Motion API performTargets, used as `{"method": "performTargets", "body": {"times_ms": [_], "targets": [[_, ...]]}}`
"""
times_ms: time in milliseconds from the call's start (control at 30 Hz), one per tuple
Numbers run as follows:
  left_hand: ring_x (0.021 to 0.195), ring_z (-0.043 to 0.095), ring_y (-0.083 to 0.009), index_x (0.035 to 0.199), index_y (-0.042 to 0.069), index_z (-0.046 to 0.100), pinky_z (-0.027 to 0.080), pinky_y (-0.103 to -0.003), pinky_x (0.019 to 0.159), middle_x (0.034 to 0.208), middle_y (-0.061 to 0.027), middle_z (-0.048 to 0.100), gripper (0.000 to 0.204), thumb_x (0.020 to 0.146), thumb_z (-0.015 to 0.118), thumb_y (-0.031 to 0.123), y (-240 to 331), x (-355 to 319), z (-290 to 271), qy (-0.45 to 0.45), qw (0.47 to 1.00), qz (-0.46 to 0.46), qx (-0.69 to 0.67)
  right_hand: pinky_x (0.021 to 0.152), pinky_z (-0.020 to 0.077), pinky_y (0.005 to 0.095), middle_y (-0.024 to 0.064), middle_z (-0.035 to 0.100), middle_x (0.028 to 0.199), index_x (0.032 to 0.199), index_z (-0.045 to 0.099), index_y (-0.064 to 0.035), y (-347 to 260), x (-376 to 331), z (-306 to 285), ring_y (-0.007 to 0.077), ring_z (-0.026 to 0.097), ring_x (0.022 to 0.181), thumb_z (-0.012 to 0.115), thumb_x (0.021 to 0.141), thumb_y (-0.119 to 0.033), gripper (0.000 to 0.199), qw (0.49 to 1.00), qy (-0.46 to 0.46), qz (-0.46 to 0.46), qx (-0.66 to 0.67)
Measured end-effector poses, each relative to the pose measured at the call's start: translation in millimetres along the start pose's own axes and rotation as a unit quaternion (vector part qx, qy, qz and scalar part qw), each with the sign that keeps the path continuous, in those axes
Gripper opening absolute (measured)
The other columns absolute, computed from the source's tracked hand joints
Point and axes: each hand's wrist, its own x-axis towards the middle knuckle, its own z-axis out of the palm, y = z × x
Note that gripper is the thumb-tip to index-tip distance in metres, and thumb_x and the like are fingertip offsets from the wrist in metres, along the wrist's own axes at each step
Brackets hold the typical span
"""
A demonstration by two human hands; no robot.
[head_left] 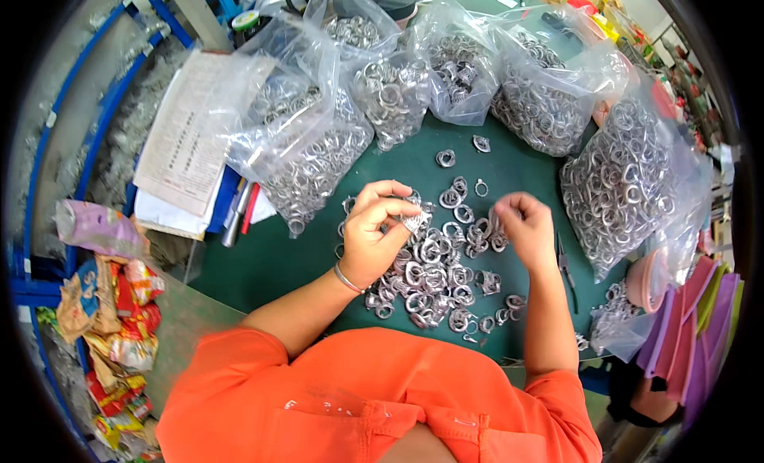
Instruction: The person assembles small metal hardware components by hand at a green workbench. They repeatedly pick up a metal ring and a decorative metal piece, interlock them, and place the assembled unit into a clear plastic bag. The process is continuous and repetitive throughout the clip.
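Observation:
A loose pile of silver metal rings (pixel 426 272) lies on the dark green tabletop in front of me. Over its upper left side, my left hand (pixel 374 234) is closed round a small bunch of silver rings (pixel 417 218), held between thumb and fingers. To the right of the pile, my right hand (pixel 527 228) has its fingers curled in with thumb and forefinger together. What they pinch, if anything, is too small to tell. A few rings (pixel 480 234) sit right beside its fingertips. Farther off, single rings (pixel 446 158) lie apart from the pile.
Clear plastic bags full of rings (pixel 621 184) stand in an arc along the far side. Pliers (pixel 566 268) lie right of my right hand, near a pink cup (pixel 646 284). Printed sheets (pixel 187 136) and pens (pixel 239 212) are at the left.

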Motion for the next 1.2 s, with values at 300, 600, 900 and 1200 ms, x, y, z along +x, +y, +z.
{"method": "performTargets", "body": {"times_ms": [300,600,900,1200], "targets": [[0.092,0.061,-0.0325,0.094,0.002,0.068,0.050,-0.036,0.078,0.103,-0.0169,0.062,0.017,0.081,0.058,-0.003,38.8,162.6,-29.0,0.044,0.912,0.219,0.344,0.068,0.0475,0.0300,0.0085,0.061,0.081,0.098,0.065,0.0005,11.8,-48.9,11.4,0.0173,0.059,0.074,0.068,0.075,0.002,0.023,0.981,0.054,-0.120,-0.140],[0.101,0.061,-0.0327,0.109,0.003,0.063,0.049,-0.038,0.086,0.109,-0.0170,0.064,0.024,0.086,0.061,0.008,11.5,195.4,-40.2,-0.091,0.830,0.264,0.483,0.043,0.0360,0.0168,0.0029,0.057,0.078,0.111,0.059,0.0034,19.2,-49.4,-13.5,0.0059,0.051,0.061,0.062,0.087,-0.004,0.026,0.893,-0.016,0.019,0.450],[0.117,0.055,-0.0199,0.127,0.004,0.049,0.046,-0.035,0.097,0.125,-0.0103,0.055,0.061,0.075,0.080,0.010,39.0,45.3,70.6,-0.365,0.916,-0.168,-0.003,0.041,0.0388,0.0178,0.0047,0.059,0.076,0.105,0.062,0.0021,32.2,-55.1,-5.3,0.0076,0.053,0.058,0.061,0.087,-0.003,0.019,0.800,-0.136,-0.027,0.584],[0.080,0.065,-0.0150,0.114,-0.002,0.053,0.055,-0.026,0.067,0.095,-0.0108,0.066,0.024,0.091,0.059,0.006,24.8,26.5,63.6,-0.274,0.890,-0.338,-0.135,0.055,0.0454,0.0199,0.0018,0.063,0.081,0.093,0.065,-0.0046,19.6,-58.3,-8.3,0.0067,0.056,0.068,0.074,0.079,-0.005,0.017,0.963,-0.081,-0.015,0.258]]}}
